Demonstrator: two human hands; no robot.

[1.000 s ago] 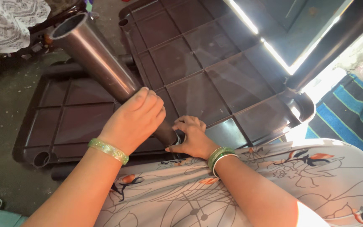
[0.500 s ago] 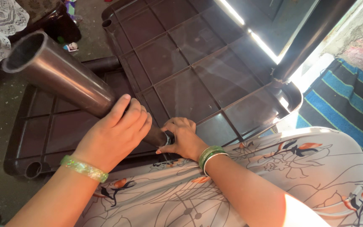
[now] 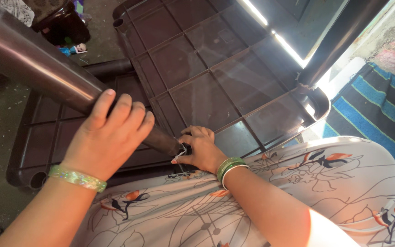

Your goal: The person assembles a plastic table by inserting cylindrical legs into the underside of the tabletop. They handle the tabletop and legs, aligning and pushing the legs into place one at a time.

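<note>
1. Our left hand [image 3: 110,139] wraps around a dark brown tube [image 3: 46,75], fingers curled over its top and thumb hidden beneath; the grip is closed on the tube partway along its length.

2. The tube runs from the far left, where its wide end leaves the view, down to the near middle, where its narrow end meets the near edge of an upturned brown plastic table [image 3: 216,82]; it lies at a tilt, high at the left and low at the right.

3. Our right hand [image 3: 200,151] sits at the tube's low end, fingers bent and pressed against the spot where tube and table meet; it pinches a small pale piece [image 3: 181,150], too small for us to name.

4. The table's underside faces up, split by ribs into shallow square cells; the cells we can see hold nothing; round sockets show at the far corner [image 3: 118,22] and the near-left corner [image 3: 37,179], both open.

5. A second tube [image 3: 108,67] lies across the left part of the table, beyond our left hand; another dark leg [image 3: 339,41] stands up at the far right.

6. A green bangle [image 3: 76,177] circles the left wrist; green and white bangles [image 3: 229,167] circle the right; a flowered cloth [image 3: 261,201] covers our lap at the near side; a striped blue mat [image 3: 376,114] lies at the right.
</note>
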